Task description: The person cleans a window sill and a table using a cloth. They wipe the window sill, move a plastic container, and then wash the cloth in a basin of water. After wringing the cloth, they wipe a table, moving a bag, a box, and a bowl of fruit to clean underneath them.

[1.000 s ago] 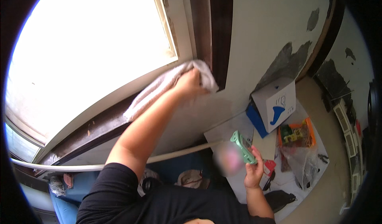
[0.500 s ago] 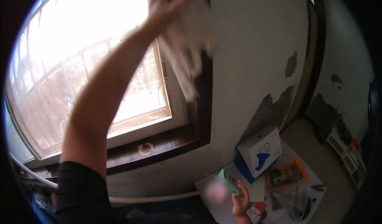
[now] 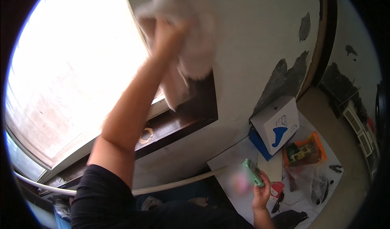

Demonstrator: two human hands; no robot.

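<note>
My left arm, in a short black sleeve, reaches up across the bright window. Its hand (image 3: pixel 166 33) is pressed into a pale greyish-white cloth (image 3: pixel 199 46), which is bunched over the fingers. The cloth lies against the dark frame (image 3: pixel 203 99) at the window's right side, and one end hangs down. Motion blurs it, and it hides most of the fingertips. Low on the right, my right hand (image 3: pixel 262 194) is closed around a green phone (image 3: pixel 253 172), held tilted above the white table (image 3: pixel 231 160).
A white and blue box (image 3: pixel 276 127) leans near the wall. Beside it on the table are an orange-edged packet (image 3: pixel 304 149), a clear plastic bag (image 3: pixel 319 188), a red card (image 3: pixel 277 189) and pliers (image 3: pixel 335 168). A pale curved rail (image 3: pixel 178 183) runs below the sill. Wall paint is peeling.
My left hand and the cloth have moved down along the frame. The view has shifted, so the table and my right hand with the phone sit higher and further right.
</note>
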